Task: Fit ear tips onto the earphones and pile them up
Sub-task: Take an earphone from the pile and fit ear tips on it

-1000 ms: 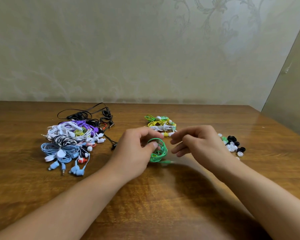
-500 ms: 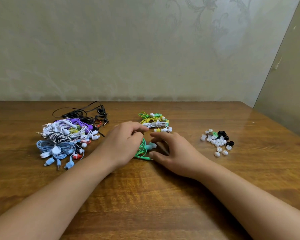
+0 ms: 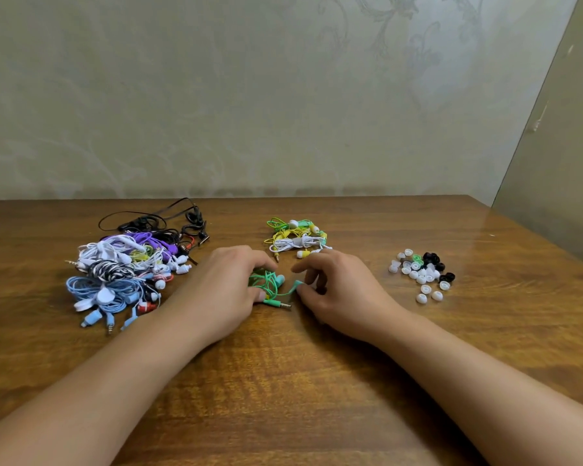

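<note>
Green earphones on table: left hand grips the coil. Right hand pinches one earbud. Ear tips lie well right.

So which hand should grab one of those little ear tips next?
The right hand, probably. The ear tips lie on its side of the table, close by, while the left hand grips the coiled green earphones.

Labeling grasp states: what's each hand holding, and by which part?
Left hand grips the green earphones by the coiled cord. Right hand pinches one earbud of that set.
</note>
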